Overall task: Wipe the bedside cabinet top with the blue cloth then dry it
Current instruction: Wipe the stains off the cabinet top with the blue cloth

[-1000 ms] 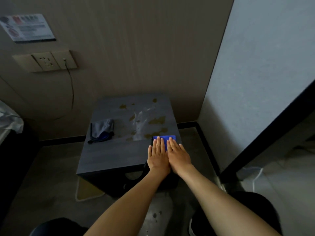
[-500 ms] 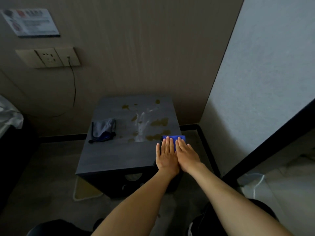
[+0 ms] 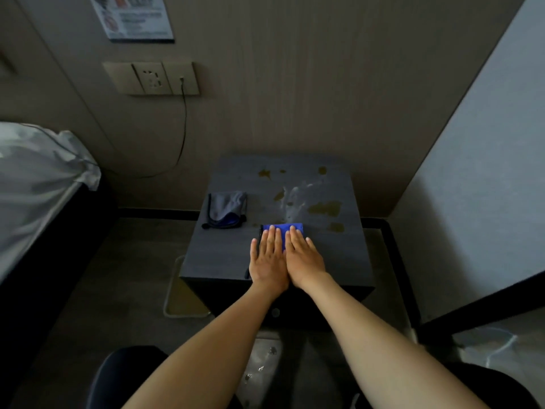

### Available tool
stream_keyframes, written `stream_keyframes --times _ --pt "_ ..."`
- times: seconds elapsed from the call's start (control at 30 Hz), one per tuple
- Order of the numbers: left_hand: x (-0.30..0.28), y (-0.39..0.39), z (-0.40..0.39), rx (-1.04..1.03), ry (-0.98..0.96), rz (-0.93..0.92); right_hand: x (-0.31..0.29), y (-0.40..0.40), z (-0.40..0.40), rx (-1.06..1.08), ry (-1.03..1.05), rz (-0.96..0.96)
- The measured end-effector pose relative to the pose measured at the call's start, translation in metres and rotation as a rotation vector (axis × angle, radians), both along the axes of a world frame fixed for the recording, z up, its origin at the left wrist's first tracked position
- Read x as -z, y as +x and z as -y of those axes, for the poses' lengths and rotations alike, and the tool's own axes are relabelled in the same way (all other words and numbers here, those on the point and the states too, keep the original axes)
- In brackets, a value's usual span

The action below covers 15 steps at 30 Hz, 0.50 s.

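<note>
Slid leftward across the cabinet top (image 3: 224, 255), blue cloth (image 3: 287, 229) under left hand (image 3: 269, 258) and right hand (image 3: 303, 256), fingers flat, pressing; stains (image 3: 324, 207) far right

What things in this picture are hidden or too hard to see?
All in the head view:
- Most of the blue cloth is hidden under the left hand and right hand.
- The words on the wall notice are blurred, and its top is cut off by the edge.
- The bed sheet is cut off at the left edge.
- The cabinet front is dark, hidden behind the arms.
</note>
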<state>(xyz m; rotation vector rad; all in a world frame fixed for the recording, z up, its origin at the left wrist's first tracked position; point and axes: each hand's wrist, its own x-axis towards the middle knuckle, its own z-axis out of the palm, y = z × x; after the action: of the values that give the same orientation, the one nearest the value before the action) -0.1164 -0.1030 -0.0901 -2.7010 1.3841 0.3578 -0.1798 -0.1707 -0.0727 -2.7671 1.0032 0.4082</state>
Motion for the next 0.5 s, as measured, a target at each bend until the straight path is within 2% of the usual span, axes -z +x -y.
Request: stream_keyframes --times 0.3,0.5 --pt "0.002 0.054 -0.032 -0.075 0.019 -0.004 0.001 0.058 -0.026 -0.034 0.069 -0.004" --pt "0.002 0.070 -0.044 -0.057 0.036 0.014 -0.001 0.078 -0.039 -0.037 0.009 -0.027"
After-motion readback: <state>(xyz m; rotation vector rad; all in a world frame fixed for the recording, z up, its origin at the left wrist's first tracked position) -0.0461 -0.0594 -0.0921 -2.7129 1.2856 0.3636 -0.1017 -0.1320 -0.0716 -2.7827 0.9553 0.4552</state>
